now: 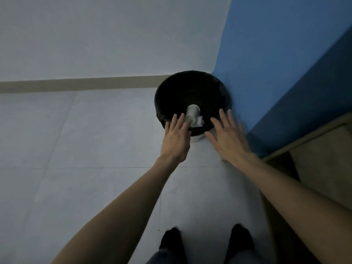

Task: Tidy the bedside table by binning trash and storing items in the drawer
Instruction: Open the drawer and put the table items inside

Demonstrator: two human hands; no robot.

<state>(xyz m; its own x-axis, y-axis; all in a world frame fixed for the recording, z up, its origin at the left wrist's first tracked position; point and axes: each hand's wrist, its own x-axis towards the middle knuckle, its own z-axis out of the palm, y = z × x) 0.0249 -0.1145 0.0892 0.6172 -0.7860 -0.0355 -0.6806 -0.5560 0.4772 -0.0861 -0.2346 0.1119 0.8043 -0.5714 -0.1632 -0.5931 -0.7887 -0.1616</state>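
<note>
cup in bin, wall right

Black bin, white cups inside, blue wall, pale grey floor.

Right hand motion-blurred, finger edges smeared. Left hand covers part of near rim of bin. Bin interior too dark to read beyond white cup and crumpled white scrap. Wooden furniture cut off by right edge, kind unclear. Feet dark, detail lost; legs clipped at bottom edge.
</note>
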